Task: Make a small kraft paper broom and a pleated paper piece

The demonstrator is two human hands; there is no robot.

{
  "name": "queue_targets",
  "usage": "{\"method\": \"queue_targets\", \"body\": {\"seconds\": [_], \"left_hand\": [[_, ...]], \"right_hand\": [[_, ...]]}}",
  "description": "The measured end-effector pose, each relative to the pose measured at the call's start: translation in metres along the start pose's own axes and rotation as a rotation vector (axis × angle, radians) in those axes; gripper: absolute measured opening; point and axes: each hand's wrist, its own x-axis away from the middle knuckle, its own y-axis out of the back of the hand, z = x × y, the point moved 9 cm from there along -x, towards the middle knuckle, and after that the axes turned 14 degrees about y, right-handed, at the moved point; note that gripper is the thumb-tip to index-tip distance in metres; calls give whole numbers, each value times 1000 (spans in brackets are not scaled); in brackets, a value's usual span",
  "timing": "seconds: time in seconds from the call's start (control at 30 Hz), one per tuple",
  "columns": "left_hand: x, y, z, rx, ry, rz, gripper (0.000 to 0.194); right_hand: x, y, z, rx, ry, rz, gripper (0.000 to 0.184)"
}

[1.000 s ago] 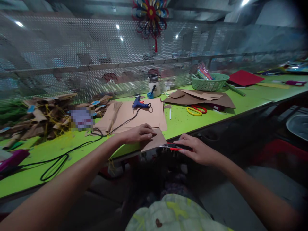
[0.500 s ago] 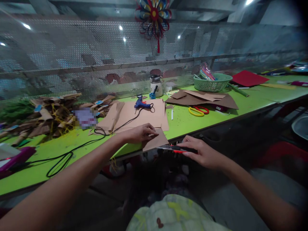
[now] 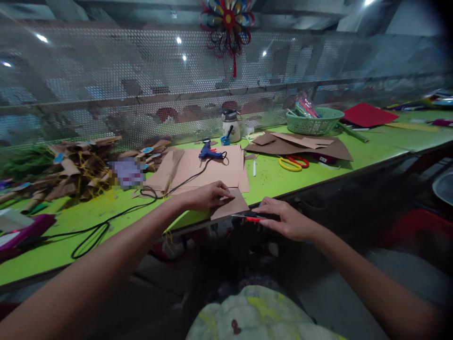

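Note:
At the front edge of the green table, my left hand (image 3: 214, 194) is closed on a small piece of brown paper (image 3: 231, 204), its fingers over the top. The paper juts slightly past the edge. My right hand (image 3: 283, 218) grips scissors with red and black handles (image 3: 255, 219), blades pointing left along the paper's near edge. Whether the blades are apart is too small to tell. Behind the left hand lie larger brown paper sheets (image 3: 215, 170), with a blue glue gun (image 3: 209, 151) on them. Its black cord (image 3: 106, 220) runs to the left.
Rolled brown paper pieces with yellow strands (image 3: 76, 170) are heaped at left. Yellow-and-red-handled scissors (image 3: 290, 164) lie right of the sheets, before dark brown card (image 3: 336, 147). A green basket (image 3: 311, 123) and a jar (image 3: 231, 128) stand at the back, near a perforated screen (image 3: 116, 89).
My right hand has shifted left with the scissors, nearer the brown paper. My left hand stays on the paper in much the same spot.

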Motion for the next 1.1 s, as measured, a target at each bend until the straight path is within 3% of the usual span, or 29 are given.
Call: {"method": "queue_targets", "body": {"seconds": [0.47, 0.83, 1.1], "left_hand": [[18, -3, -4, 36, 25, -153, 35], [22, -1, -10, 37, 37, -175, 36], [22, -1, -9, 20, 10, -206, 36]], "right_hand": [[6, -3, -1, -81, 1, -34, 31], [3, 0, 5, -96, -7, -13, 30], [-3, -9, -4, -94, 2, 6, 31]]}}
